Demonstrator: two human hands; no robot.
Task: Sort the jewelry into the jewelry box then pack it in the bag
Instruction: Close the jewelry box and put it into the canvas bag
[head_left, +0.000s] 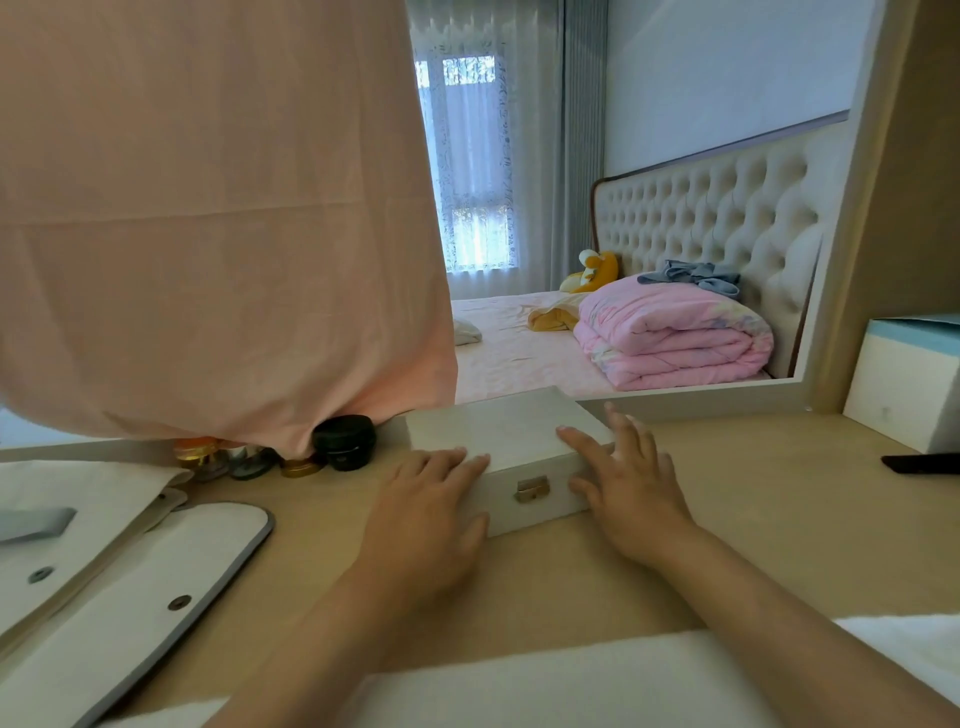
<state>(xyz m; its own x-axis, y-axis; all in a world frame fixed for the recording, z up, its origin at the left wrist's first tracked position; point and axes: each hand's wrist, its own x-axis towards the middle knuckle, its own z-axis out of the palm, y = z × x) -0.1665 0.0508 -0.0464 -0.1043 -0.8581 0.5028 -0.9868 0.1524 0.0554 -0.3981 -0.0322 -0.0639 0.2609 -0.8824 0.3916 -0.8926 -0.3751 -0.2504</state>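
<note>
1. No clench on either side: left hand (426, 512) laid flat over the left front corner of the jewelry box (511, 434), fingers straight on the lid, thumb against the front wall.
2. Right hand (634, 483) spread across the right front corner, fingers relaxed, touching lid and side.
3. Jewelry box closed, gold clasp (532, 489) down, standing on the wooden table (769, 519) just before the mirror (701, 104).
4. White bag (130, 571) with grey trim lying flat at the left, apart from the box.
5. Black jar (345, 441) behind, partly under a hanging pink cloth (208, 234).
</note>
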